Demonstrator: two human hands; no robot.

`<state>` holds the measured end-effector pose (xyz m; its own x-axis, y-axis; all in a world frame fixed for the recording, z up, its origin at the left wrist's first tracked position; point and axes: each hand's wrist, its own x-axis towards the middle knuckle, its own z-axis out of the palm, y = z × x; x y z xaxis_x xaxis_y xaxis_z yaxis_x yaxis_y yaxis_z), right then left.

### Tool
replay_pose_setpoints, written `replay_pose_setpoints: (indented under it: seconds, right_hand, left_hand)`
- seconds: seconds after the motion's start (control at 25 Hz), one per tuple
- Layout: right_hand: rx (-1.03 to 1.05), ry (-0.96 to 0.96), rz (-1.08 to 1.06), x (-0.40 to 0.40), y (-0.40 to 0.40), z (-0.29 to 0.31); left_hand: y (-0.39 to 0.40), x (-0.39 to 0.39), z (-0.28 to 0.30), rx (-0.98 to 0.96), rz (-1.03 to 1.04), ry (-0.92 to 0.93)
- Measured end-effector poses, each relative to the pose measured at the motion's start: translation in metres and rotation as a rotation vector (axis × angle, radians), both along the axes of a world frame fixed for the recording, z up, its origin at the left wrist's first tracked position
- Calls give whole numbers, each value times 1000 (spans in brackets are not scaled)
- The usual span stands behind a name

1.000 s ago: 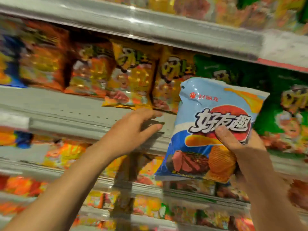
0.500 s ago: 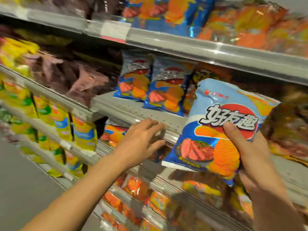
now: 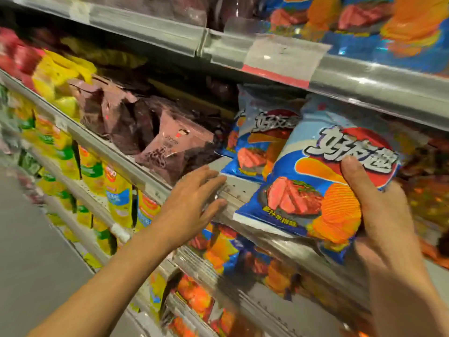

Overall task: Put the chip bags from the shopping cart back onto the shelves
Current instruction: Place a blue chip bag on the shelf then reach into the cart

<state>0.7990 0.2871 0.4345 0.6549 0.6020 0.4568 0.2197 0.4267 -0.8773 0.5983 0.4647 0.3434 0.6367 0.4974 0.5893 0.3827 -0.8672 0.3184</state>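
My right hand (image 3: 379, 215) grips a blue chip bag (image 3: 308, 181) with white lettering, a steak picture and orange ridged chips, thumb across its front. The bag hangs just in front of the middle shelf (image 3: 240, 190), overlapping its front edge. Behind it on that shelf stand matching blue bags (image 3: 257, 142). My left hand (image 3: 192, 207) reaches toward the shelf edge with fingers spread and holds nothing; its fingertips are at the edge. The shopping cart is out of view.
Brown bags (image 3: 155, 139) fill the shelf left of the blue ones. Yellow and green bags (image 3: 97, 176) line the lower shelf at left. A price tag (image 3: 281, 62) hangs on the upper shelf rail. More blue and orange bags sit above and below.
The view has swung along the shelves from orange and green bags to the matching blue bags. The held bag has moved closer to the shelf; my left hand stays by the shelf edge.
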Motion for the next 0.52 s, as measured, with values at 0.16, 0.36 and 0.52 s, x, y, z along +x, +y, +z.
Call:
replay_pose_setpoints:
  seconds: [0.16, 0.36, 0.52]
  right_hand:
    - [-103, -46, -139, -11, 46, 5]
    - [-35, 39, -152, -28, 60, 8]
    - [-1, 68, -269, -52, 51, 9]
  left_hand:
    - [37, -2, -4, 112, -69, -29]
    - [45, 8, -24, 97, -170, -194]
    - [56, 4, -33, 86, -256, -228]
